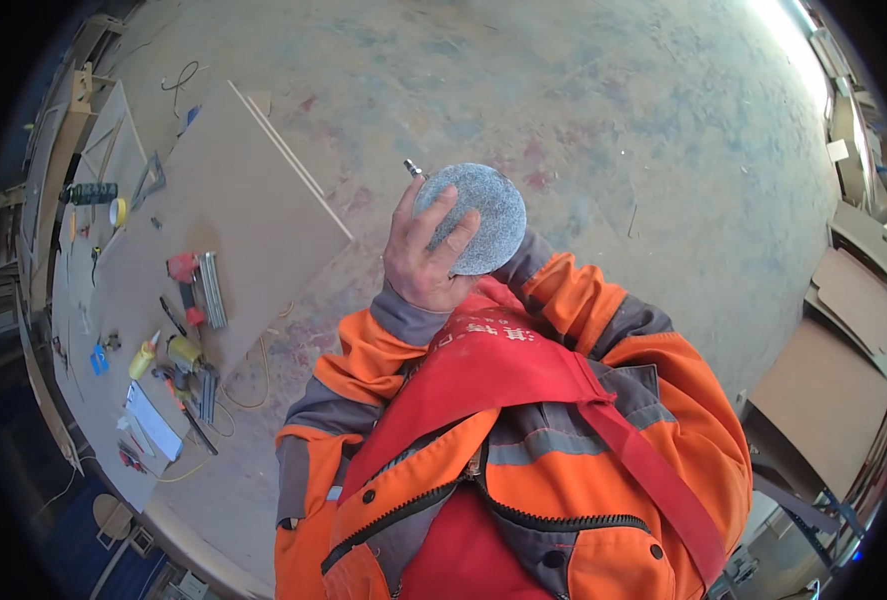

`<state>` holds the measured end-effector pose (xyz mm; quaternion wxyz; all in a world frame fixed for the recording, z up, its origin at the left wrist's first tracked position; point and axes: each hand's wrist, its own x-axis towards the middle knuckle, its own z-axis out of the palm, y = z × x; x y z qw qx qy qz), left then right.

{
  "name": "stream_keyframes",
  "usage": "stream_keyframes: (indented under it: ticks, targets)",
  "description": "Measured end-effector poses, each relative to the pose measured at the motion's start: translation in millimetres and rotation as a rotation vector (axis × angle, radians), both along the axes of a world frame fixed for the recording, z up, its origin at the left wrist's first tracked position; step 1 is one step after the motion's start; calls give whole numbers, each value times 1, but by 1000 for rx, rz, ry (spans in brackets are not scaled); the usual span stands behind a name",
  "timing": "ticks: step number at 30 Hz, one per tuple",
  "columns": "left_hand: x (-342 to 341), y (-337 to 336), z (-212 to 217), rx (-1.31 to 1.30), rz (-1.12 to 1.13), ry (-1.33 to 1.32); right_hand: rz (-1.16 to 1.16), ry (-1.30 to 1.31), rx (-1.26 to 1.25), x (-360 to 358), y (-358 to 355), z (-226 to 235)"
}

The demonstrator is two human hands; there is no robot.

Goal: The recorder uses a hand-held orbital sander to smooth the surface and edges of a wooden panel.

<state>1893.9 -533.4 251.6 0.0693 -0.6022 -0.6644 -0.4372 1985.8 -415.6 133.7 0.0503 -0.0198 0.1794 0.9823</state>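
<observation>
Your left hand (423, 263) is curled onto that grey disc (493, 222), just right of the big board (263, 195). Right hand's hidden, can't tell its grip. Looks underway; what's done or left doesn't show.

Glares white at the upper right, washing pale over the floor (603, 90)! Sinks into gloom at the lower left, bends sharply toward the black rim, looks fairly clear mid-frame.

speckled blue-grey disc (493, 222), orange-and-grey jacket (575, 478), red apron (498, 380), grey floor (583, 90) mottled blue and red
</observation>
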Motion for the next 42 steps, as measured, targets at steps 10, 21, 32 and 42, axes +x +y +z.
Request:
stream_keyframes:
  ticks: [10,21,32,42]
  targets:
    - [-164,161,-40,249,90,-193,61,-339,523,-168,174,51]
    - [-448,299,-29,482,268,-1535,-272,-326,2134,-479,285,163]
    - [-767,430,-52,587,338,-1943,-732,90,2600,-821,450,88]
    - [-1058,446,-50,567,446,-1817,-264,278,2416,-1184,499,99]
